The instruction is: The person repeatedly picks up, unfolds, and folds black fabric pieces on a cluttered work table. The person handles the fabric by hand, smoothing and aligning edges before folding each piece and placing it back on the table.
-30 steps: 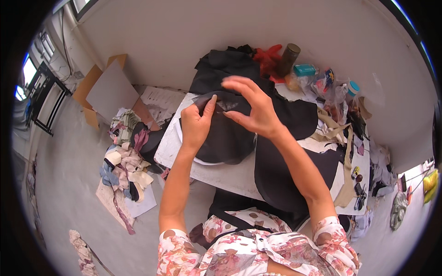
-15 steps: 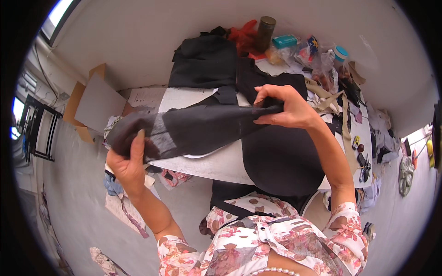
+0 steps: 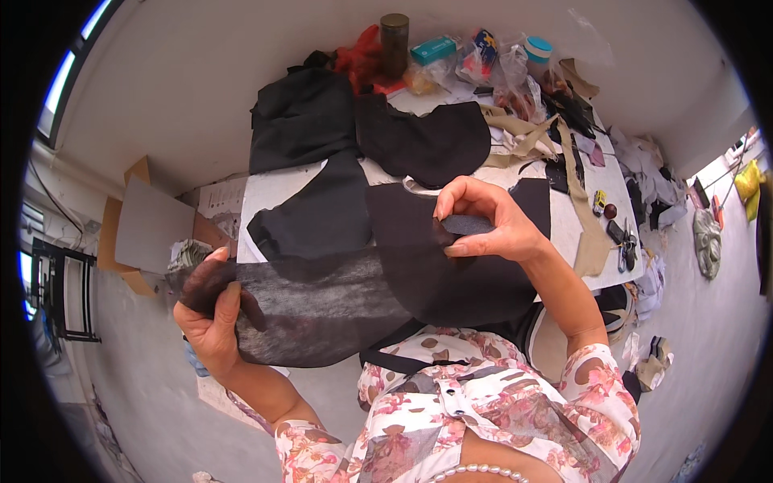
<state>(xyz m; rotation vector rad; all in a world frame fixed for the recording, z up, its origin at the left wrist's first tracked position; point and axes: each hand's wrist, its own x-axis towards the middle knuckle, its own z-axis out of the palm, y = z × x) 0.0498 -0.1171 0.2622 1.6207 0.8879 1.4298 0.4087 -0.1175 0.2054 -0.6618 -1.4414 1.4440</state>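
Note:
Between my two hands a strip of sheer black fabric is stretched out above the table's near edge. My left hand grips its left end, the fingers showing through the thin cloth and the thumb on top. With thumb and fingers closed, my right hand pinches the right end, where a dark grey edge is folded over. Beneath the strip and my right hand lies a black curved fabric piece on the white table. Another black cut piece lies just beyond the strip.
A folded black fabric pile and a dark curved piece lie farther back. Behind them stand a brown jar, a teal box and plastic bags. Beige scraps and scissors are at the right; a cardboard box is left.
Both hands have come lower and nearer to me with the sheer fabric, which now hangs spread wider. My view has shifted, and the black pieces on the table show more fully.

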